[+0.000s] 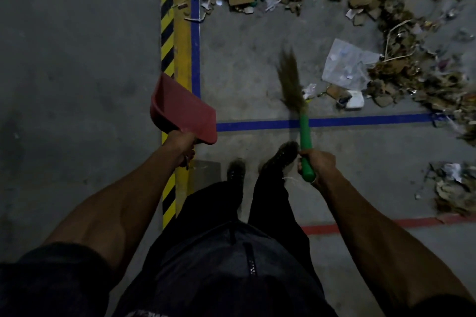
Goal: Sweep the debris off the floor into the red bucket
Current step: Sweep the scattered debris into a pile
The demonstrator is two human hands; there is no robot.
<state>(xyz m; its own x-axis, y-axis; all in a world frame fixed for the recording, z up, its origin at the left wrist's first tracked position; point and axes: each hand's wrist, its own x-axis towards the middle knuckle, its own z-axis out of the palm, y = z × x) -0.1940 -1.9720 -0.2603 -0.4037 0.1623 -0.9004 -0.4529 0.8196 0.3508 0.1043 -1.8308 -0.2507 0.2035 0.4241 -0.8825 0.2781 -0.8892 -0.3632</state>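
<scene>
From the head camera we see our left hand (181, 143) gripping the handle of a red dustpan (184, 110), held up off the floor. Our right hand (319, 165) is wrapped around the green handle of a broom (293, 85), its bristles pointing away from the grip. The debris (401, 69) lies beyond and to the right of the broom hand, and no bucket is in view.

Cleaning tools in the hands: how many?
2: a red plastic dustpan in the left hand, a green-handled grass broom in the right hand.
</scene>
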